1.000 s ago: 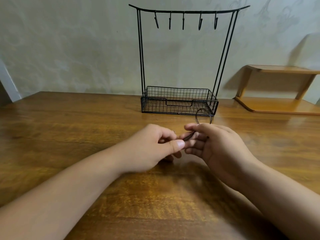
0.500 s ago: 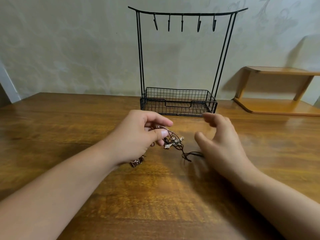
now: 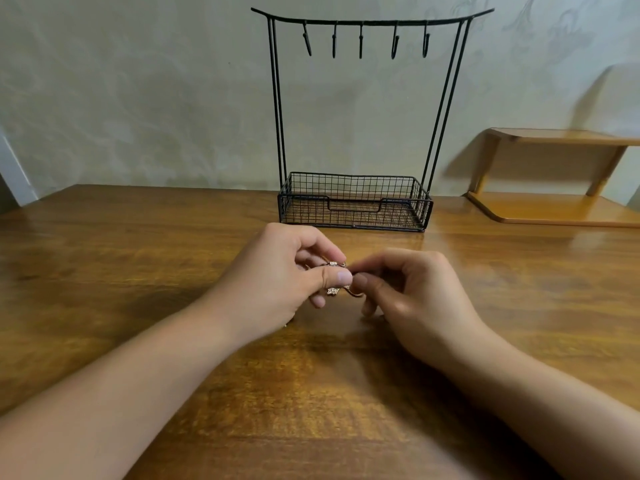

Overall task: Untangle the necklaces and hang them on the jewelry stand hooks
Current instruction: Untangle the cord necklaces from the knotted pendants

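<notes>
Black wire stand [image 3: 356,109]: five hooks [image 3: 360,41], all bare; nothing hung yet. Necklaces [image 3: 335,277]: bunched between your hands above the table [image 3: 138,258], near the stand's basket. Left hand [image 3: 280,275] pinches the tangle; right hand [image 3: 412,289] fingers pinch a strand beside it. Untangling under way, all hanging left. Wooden table; pale wall; wooden shelf [image 3: 554,174] at right.

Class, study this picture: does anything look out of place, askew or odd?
Only the necklaces: they sit bunched in a tangle pinched between the left hand and right hand, while all five hooks on the upright jewelry stand hang bare.
</notes>
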